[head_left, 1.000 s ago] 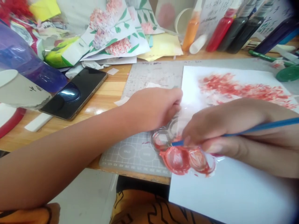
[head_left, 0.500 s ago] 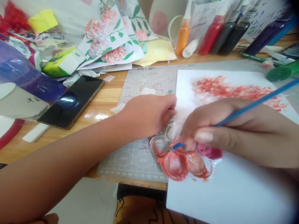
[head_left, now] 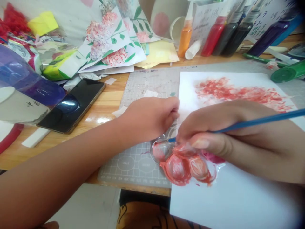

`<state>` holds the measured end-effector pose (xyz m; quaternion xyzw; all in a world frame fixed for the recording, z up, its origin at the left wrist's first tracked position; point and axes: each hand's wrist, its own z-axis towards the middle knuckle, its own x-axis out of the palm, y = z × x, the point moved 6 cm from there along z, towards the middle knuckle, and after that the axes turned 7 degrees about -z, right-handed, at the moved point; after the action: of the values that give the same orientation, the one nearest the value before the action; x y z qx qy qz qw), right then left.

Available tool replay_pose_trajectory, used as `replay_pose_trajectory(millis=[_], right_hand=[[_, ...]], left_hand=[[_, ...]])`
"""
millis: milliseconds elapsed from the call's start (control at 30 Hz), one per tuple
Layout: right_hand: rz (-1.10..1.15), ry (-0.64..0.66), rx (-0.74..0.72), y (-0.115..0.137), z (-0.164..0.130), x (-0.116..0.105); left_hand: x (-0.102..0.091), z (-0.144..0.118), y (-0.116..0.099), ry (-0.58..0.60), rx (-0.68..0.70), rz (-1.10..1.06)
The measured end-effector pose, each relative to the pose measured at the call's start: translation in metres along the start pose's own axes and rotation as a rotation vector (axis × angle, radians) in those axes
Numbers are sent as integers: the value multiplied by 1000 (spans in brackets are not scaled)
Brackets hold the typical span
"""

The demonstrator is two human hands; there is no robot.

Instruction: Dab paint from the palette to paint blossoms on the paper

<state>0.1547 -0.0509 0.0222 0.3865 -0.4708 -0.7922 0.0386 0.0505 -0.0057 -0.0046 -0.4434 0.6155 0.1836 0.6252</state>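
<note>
My right hand (head_left: 228, 133) is closed around a blue paintbrush (head_left: 257, 122), its handle slanting up to the right. The brush's lower end points left over a clear plastic paint palette (head_left: 190, 159) with round wells; its bristles are hard to make out. Orange-red paint smears the front wells, and magenta paint shows under my right hand. My left hand (head_left: 154, 116) is closed, its fingers curled at the palette's back left rim; the fingertips are hidden. Under the palette's right part lies a white sheet (head_left: 228, 197) with red brush marks (head_left: 238, 90) at its far end.
A grey cutting mat (head_left: 143, 82) lies beneath the sheet. To the left are a phone (head_left: 73, 105), a paper cup (head_left: 19, 105) and a purple bottle (head_left: 30, 73). Behind stand an orange paint bottle (head_left: 185, 38), a red one (head_left: 213, 36) and several dark ones. Flower pictures (head_left: 111, 41) lean at the back.
The brush's lower end has moved left and up, and its handle has tipped lower. My right hand has shifted slightly left. More pink shows in the left well. My left hand stays put.
</note>
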Motion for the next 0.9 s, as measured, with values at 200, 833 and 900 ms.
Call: replay_pose_trajectory(millis=[200,833,900], right_hand=[[99,144,-37,-1,-1,9],[-67,18,-240,15,-9,0],[-184,-22,-339,23,-9,1]], left_hand=[[0,0,-2,40,-54,-23],[1,-2,1,40,-51,-7],[1,-2,1,57,-56,12]])
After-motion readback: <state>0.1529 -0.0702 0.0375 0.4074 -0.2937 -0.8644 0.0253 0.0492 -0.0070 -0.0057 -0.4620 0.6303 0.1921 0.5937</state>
